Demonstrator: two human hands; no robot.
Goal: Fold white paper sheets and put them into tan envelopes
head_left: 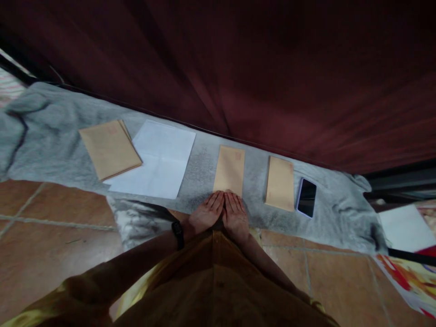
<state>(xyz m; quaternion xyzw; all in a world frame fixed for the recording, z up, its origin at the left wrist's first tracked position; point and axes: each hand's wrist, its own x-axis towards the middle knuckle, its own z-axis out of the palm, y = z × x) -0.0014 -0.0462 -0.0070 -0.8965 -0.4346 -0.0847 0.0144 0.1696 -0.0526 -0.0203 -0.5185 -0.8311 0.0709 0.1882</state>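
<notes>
My left hand (206,214) and my right hand (235,215) lie flat side by side, palms down, on the near end of a tan envelope (229,170) that rests on a grey cloth (51,136). The fingers are stretched out and hold nothing. A black band sits on my left wrist. A second tan envelope (279,182) lies to the right of the first one. A dark phone (306,197) lies next to that envelope.
A stack of tan envelopes (109,147) and white paper sheets (160,159) lie on the cloth at the left. A dark red curtain (255,68) hangs behind. Brown floor tiles (51,227) surround me. White and colourful papers (408,254) lie at the right.
</notes>
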